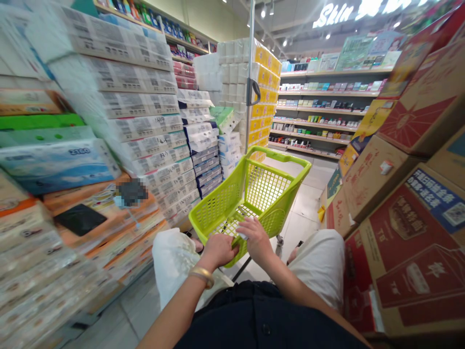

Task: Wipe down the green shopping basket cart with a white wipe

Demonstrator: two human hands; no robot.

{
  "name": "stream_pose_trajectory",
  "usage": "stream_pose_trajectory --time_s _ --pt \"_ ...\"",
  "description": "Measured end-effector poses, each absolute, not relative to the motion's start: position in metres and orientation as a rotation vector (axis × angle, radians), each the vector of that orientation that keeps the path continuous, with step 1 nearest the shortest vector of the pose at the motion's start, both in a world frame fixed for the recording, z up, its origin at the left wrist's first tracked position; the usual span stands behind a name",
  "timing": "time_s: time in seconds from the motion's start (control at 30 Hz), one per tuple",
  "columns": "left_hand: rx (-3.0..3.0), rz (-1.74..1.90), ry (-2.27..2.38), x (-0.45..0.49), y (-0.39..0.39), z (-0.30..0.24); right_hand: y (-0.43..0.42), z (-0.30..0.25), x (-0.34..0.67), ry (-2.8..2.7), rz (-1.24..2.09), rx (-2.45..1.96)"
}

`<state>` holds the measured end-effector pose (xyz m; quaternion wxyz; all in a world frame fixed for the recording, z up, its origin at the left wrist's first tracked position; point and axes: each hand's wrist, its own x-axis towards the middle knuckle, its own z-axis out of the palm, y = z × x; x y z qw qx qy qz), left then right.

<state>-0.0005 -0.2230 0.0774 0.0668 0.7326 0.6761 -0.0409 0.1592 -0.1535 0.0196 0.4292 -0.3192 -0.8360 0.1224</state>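
A lime-green plastic shopping cart (254, 194) stands in a shop aisle in front of me, its basket empty. My left hand (218, 249) is closed around the cart's near rim; a gold bangle sits on that wrist. My right hand (256, 237) rests on the same rim just to the right, fingers curled over a small white thing, perhaps a cloth or paper, pressed against the rim. My knees in pale trousers show either side of the cart.
Stacked packs of tissue and toilet paper (138, 121) wall the left side. Red and brown cardboard boxes (407, 194) are piled on the right. A metal pole (250, 82) rises behind the cart. Shelves of goods (319, 111) close the far end.
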Motion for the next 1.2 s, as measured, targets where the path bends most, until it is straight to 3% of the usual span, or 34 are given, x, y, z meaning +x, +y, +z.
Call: stream_pose_trajectory --time_s 0.27,0.53,0.77,0.97,1.2 --pt "2.216 -0.098 2.024 0.003 -0.222 0.079 -0.136 0.024 0.178 -1.904 0.247 -0.966" --pt "2.254 -0.074 1.99 0.004 -0.225 0.078 -0.161 0.015 0.166 -2.101 0.295 -0.713" --pt "2.29 -0.031 1.97 0.0 -0.229 0.076 -0.132 0.02 0.192 -1.899 0.218 -0.912" --pt "2.32 -0.003 1.969 -0.006 -0.225 0.072 -0.158 0.017 0.164 -2.126 0.251 -0.682" --pt "2.319 0.081 1.979 -0.025 -0.227 0.069 -0.122 0.03 0.203 -1.955 0.196 -0.943"
